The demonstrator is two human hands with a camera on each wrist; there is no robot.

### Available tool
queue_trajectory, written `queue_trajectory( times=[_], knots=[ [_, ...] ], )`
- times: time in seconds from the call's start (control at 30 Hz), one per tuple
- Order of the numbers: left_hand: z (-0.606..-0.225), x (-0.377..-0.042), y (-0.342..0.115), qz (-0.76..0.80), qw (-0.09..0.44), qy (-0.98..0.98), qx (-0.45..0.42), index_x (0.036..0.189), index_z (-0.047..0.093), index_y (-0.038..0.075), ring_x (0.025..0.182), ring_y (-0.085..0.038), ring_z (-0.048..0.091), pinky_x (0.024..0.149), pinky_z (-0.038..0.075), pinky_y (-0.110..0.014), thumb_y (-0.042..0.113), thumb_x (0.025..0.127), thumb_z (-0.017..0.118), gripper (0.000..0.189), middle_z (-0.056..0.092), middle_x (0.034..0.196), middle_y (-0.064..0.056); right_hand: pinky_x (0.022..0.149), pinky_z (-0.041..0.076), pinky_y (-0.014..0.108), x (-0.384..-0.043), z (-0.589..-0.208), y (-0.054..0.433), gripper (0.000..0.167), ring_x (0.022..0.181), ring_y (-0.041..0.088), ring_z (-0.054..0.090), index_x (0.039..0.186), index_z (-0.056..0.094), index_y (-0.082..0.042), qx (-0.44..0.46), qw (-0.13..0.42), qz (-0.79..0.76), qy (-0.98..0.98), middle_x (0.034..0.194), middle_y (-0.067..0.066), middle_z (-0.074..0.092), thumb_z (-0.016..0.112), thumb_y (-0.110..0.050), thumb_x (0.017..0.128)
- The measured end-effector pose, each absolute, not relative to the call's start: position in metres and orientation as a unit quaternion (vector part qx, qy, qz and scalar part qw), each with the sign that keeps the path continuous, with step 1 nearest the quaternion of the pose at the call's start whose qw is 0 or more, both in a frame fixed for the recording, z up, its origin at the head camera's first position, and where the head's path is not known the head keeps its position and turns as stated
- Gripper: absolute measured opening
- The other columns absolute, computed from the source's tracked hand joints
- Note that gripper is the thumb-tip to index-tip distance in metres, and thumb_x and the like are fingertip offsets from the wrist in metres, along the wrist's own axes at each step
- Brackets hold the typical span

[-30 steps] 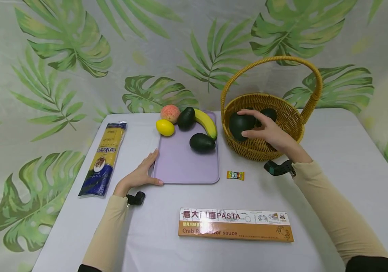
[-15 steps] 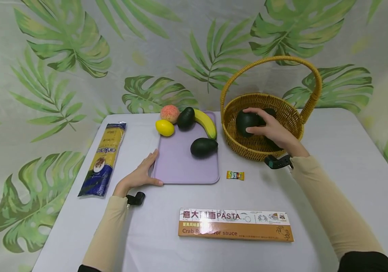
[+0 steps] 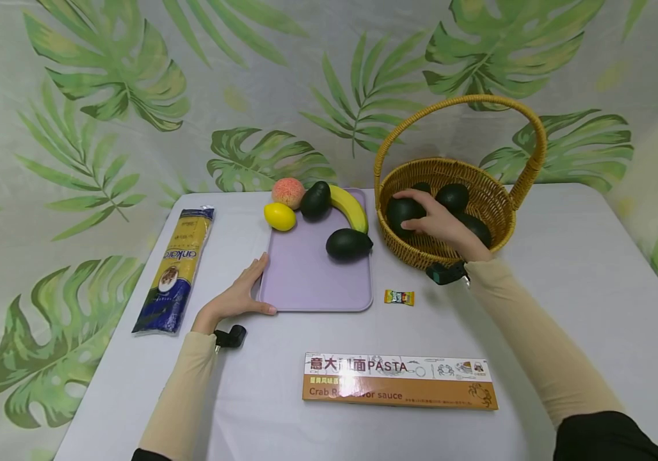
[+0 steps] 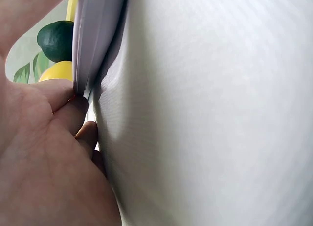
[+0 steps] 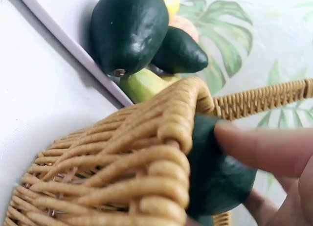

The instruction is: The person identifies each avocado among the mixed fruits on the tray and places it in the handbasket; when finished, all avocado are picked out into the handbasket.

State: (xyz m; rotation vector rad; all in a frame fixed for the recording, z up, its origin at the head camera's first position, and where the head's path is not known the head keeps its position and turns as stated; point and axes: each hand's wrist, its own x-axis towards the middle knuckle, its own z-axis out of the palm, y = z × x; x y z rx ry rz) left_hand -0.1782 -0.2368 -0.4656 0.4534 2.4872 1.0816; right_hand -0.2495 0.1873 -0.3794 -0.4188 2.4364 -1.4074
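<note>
My right hand is inside the wicker basket, its thumb and fingers round a dark green avocado at the basket's left side. Other avocados lie around it in the basket, partly hidden by the hand. In the right wrist view the thumb presses the avocado just inside the rim. With fingers spread, my left hand rests against the front left corner of the lilac tray. The tray bears an avocado, another avocado, a banana, a lemon and a peach.
A bag of pasta lies to the left of the tray. Between tray and basket is a small wrapped snack. Nearer the front lies a flat pasta box. The basket's tall handle arches over its opening.
My right hand has shifted right, then back left with its avocado, uncovering more avocados in the basket. The front avocado on the tray has rolled slightly right. My left hand has stayed put.
</note>
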Motion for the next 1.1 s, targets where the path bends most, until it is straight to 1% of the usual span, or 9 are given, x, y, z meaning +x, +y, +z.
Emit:
queue_trajectory(
  times=[0.1,0.2,0.27,0.33,0.4,0.5,0.73,0.87,1.1],
  knots=[
    [-0.466,-0.179,-0.237,0.386,0.195,0.887,0.162,0.154,0.001,0.009,0.144,-0.031,-0.006,0.113,0.001,-0.054,0.03,0.074,0.083,0.116,-0.002,0.159,-0.014,0.103,0.03,0.059,-0.251,-0.38,0.185,0.057,0.136,0.039,0.021,0.146,0.037,-0.008,-0.146,0.164,-0.468,0.856,0.157,0.017,0.011,0.054,0.001,0.092],
    [-0.467,-0.179,-0.237,0.384,0.196,0.888,0.161,0.154,0.001,0.009,0.144,-0.031,-0.006,0.113,0.001,-0.054,0.03,0.074,0.083,0.116,-0.002,0.159,-0.014,0.109,0.016,0.06,-0.25,-0.382,0.187,0.058,0.141,0.038,0.011,0.147,0.036,-0.007,-0.15,0.182,-0.454,0.86,0.156,0.019,0.014,0.053,0.0,0.092],
    [-0.467,-0.178,-0.237,0.383,0.197,0.888,0.161,0.154,0.001,0.009,0.144,-0.03,-0.007,0.113,0.001,-0.054,0.031,0.074,0.083,0.117,-0.002,0.159,-0.013,0.108,0.02,0.06,-0.247,-0.383,0.19,0.058,0.14,0.039,0.015,0.148,0.035,-0.008,-0.142,0.19,-0.46,0.856,0.156,0.019,0.016,0.053,-0.002,0.093],
    [-0.466,-0.178,-0.237,0.381,0.199,0.889,0.161,0.154,0.0,0.009,0.144,-0.03,-0.007,0.114,0.0,-0.053,0.032,0.074,0.083,0.118,-0.003,0.159,-0.012,0.105,0.027,0.059,-0.243,-0.383,0.195,0.057,0.136,0.041,0.026,0.148,0.034,-0.009,-0.13,0.189,-0.475,0.85,0.156,0.018,0.017,0.053,-0.004,0.094],
    [-0.466,-0.178,-0.236,0.379,0.199,0.889,0.161,0.154,0.0,0.009,0.144,-0.03,-0.007,0.114,0.0,-0.053,0.034,0.073,0.083,0.118,-0.003,0.159,-0.012,0.101,0.034,0.058,-0.239,-0.381,0.201,0.056,0.128,0.042,0.037,0.148,0.033,-0.008,-0.12,0.182,-0.491,0.844,0.155,0.017,0.018,0.053,-0.007,0.096],
    [-0.466,-0.177,-0.237,0.379,0.198,0.889,0.165,0.154,0.0,0.008,0.144,-0.031,-0.007,0.113,0.0,-0.054,0.035,0.073,0.083,0.118,-0.003,0.159,-0.013,0.098,0.038,0.057,-0.233,-0.376,0.208,0.052,0.119,0.043,0.046,0.147,0.034,-0.006,-0.118,0.161,-0.507,0.839,0.153,0.017,0.023,0.052,-0.011,0.098],
    [-0.464,-0.177,-0.237,0.381,0.196,0.889,0.163,0.154,0.001,0.008,0.144,-0.031,-0.007,0.113,0.0,-0.053,0.033,0.074,0.083,0.117,-0.002,0.159,-0.012,0.095,0.047,0.044,-0.226,-0.364,0.205,0.048,0.116,0.037,0.051,0.143,0.039,-0.004,-0.148,0.121,-0.563,0.804,0.144,0.015,0.038,0.054,-0.017,0.099],
    [-0.463,-0.177,-0.236,0.381,0.197,0.889,0.161,0.154,0.001,0.008,0.144,-0.031,-0.007,0.113,0.0,-0.054,0.032,0.074,0.083,0.117,-0.002,0.159,-0.013,0.096,0.045,0.043,-0.227,-0.362,0.192,0.049,0.115,0.029,0.053,0.141,0.042,-0.007,-0.183,0.119,-0.572,0.79,0.142,0.013,0.043,0.058,-0.02,0.097],
    [-0.461,-0.176,-0.236,0.382,0.198,0.888,0.16,0.154,0.001,0.008,0.144,-0.031,-0.007,0.113,0.0,-0.054,0.032,0.074,0.083,0.117,-0.002,0.159,-0.013,0.1,0.042,0.046,-0.238,-0.365,0.16,0.049,0.124,0.038,0.046,0.14,0.044,-0.001,-0.285,0.159,-0.546,0.772,0.142,0.016,0.043,0.06,-0.007,0.093]
  ],
)
